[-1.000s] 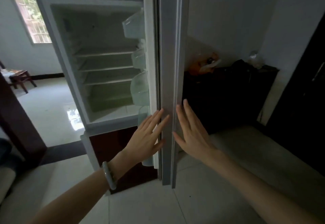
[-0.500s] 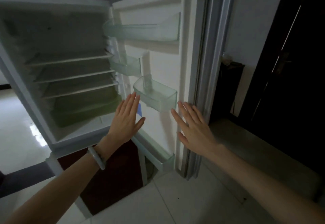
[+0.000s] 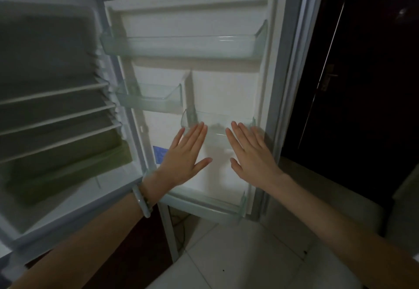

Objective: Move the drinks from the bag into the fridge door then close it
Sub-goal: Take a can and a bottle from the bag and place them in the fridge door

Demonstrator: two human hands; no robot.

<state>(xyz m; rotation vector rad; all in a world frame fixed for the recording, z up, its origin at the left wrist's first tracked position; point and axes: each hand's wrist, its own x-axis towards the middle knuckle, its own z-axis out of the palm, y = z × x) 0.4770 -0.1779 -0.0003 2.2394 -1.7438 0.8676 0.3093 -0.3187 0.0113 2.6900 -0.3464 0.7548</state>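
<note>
The fridge door (image 3: pixel 224 89) stands wide open, its white inner face toward me. It carries clear plastic racks: a wide top rack (image 3: pixel 181 47), a small middle left rack (image 3: pixel 152 99), a small right rack (image 3: pixel 217 129) and a bottom rail (image 3: pixel 208 204). All look bare. My left hand (image 3: pixel 183 159) and my right hand (image 3: pixel 251 154) are held flat with fingers spread in front of the lower door, holding nothing. Their fingertips reach the small right rack. No bag or drinks are in view.
The fridge compartment (image 3: pixel 52 111) on the left has several wire shelves and a greenish drawer (image 3: pixel 68 166). A dark wooden door (image 3: pixel 353 73) stands right of the fridge door. White floor tiles (image 3: pixel 238 254) lie below, with a cable (image 3: pixel 179 227) under the door.
My view has swung right, from the door's outer edge to facing its inner side. Both hands stayed spread and empty and now hover before the lower racks.
</note>
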